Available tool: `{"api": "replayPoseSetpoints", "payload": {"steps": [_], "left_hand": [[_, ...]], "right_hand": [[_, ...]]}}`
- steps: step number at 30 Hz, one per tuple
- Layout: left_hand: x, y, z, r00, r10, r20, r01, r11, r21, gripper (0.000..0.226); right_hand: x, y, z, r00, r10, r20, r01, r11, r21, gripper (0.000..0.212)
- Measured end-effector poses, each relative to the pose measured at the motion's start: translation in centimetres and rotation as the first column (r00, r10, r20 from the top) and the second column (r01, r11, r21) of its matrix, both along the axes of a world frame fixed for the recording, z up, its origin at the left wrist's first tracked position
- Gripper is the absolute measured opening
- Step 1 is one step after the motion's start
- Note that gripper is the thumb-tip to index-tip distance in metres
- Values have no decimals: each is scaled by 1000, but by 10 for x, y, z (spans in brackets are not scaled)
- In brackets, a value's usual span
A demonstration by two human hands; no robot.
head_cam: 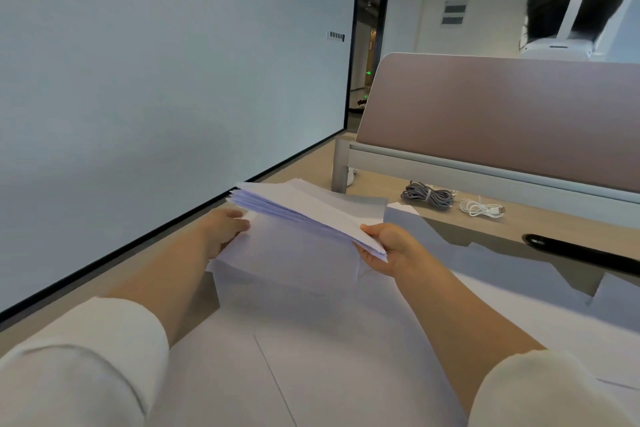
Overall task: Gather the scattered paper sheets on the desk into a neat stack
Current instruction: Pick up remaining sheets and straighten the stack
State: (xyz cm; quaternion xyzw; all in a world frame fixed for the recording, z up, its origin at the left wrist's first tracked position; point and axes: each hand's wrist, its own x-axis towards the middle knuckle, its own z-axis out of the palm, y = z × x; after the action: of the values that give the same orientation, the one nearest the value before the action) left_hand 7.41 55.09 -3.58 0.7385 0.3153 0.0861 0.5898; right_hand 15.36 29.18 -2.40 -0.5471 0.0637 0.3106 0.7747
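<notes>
while loose sheets (311, 340) lie overlapping across the table (519, 224), the person's right grip (388, 251) is clenched on the near right corner of a thick stack of paper (304, 208), thumb on top and fingers underneath, holding it tilted in the air above the table with its far left end highest. the left grip (227, 230) sits at the stack's left side, below its top edge, pinching the edge of a big sheet (287, 253) that hangs under the stack; i cannot tell whether it touches the stack itself. the stack spans the gap between the two grips, jutting away from the right one toward the wall side. both forearms reach out over the loose sheets. farther back a coiled grey cable (427, 196) and a white cable (481, 208) lie side by side on the table, near the foot of the pink divider (502, 114)
</notes>
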Motion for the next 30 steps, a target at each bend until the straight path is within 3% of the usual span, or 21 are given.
{"api": "replayPoseSetpoints", "payload": {"steps": [1,5,7,13,17,20,25,28,30], "left_hand": [[0,1,0,999,44,16,-43,999,-4,9],[-1,14,4,962,258,92,-242,958,-156,19],[-4,19,9,962,264,61,-251,953,-172,32],[-1,14,15,991,35,-129,-18,992,128,52],[2,3,16,959,-4,-283,92,950,299,68],[4,2,20,939,-10,-343,162,894,418,70],[6,0,21,936,4,-353,164,881,445,63],[6,4,19,931,20,-364,142,900,413,61],[5,4,19,930,15,-368,145,903,405,62]], "right_hand": [[0,2,-1,1000,18,13,-18,998,-53,12],[2,9,-8,999,27,41,-21,988,-155,7],[3,12,-11,997,36,65,-23,980,-196,12],[0,25,-8,991,61,118,-26,961,-275,6],[1,36,-2,959,93,269,45,884,-465,43],[5,39,7,945,124,304,56,852,-521,50],[6,41,8,970,57,237,58,891,-451,38],[5,38,8,977,46,206,56,885,-463,13],[7,38,9,981,47,187,45,887,-459,10]]}}
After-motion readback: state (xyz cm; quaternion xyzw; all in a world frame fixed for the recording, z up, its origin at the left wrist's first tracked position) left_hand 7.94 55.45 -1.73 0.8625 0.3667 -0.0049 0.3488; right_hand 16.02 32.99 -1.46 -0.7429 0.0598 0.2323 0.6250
